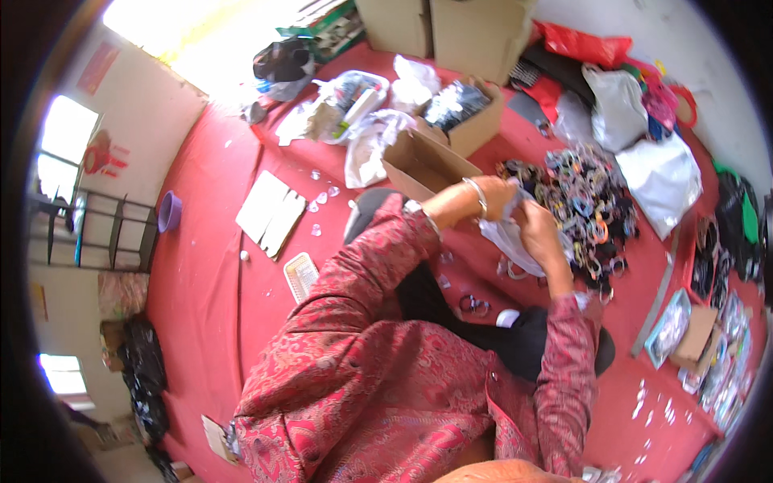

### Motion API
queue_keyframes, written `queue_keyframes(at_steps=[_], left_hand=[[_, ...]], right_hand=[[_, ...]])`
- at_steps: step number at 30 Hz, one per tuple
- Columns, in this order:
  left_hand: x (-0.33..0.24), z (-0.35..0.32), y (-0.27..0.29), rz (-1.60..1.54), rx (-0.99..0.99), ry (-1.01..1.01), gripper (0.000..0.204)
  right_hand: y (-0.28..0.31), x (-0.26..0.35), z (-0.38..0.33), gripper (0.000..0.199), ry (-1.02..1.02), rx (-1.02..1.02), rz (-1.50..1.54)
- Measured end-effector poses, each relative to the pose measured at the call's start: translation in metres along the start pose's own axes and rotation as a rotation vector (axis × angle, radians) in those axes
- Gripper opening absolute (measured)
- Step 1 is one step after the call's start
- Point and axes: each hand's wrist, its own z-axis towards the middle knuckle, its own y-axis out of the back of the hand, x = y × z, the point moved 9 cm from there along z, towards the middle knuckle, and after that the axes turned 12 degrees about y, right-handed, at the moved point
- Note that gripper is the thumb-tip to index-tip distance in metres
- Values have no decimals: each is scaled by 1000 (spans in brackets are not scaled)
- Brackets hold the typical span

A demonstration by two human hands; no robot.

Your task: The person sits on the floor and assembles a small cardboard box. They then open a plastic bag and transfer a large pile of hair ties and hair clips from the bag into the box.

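Both my hands are together in front of me, closed on a thin white plastic bag [513,244] that hangs down between them. My left hand [491,197], with a silvery bangle at its wrist, grips the bag's upper part. Close beside it, my right hand [539,232] pinches the bag's edge. What the bag holds, I cannot make out. Just beyond my right hand lies a heap of small looped bands [592,201] in many colours, which look like hair ties. An open cardboard box [435,161] stands beyond my left hand. A few dark bands [474,305] lie near my legs.
A second carton [481,121] holds dark, shiny packets. White plastic bags [374,145] lie left of it. A flattened piece of pale card [271,213] and a small white basket [301,277] rest on the red floor covering [201,282]. At the right are a silvery-white bag [662,181] and clear packets [729,354].
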Motion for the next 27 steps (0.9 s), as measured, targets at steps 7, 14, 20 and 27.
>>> queue_keyframes(at_steps=[7, 14, 20, 27], left_hand=[[60, 10, -16, 14, 21, -30, 54], [25, -2, -24, 126, 106, -56, 49], [7, -7, -72, 189, 221, -65, 40], [20, 7, -78, 75, 179, -105, 51]], right_hand=[[-32, -54, -100, 27, 184, 353, -389], [-56, -43, -106, 11, 112, 345, -236], [-58, -42, -58, 14, -180, 519, -368], [-99, -84, -85, 38, -318, 706, -275]])
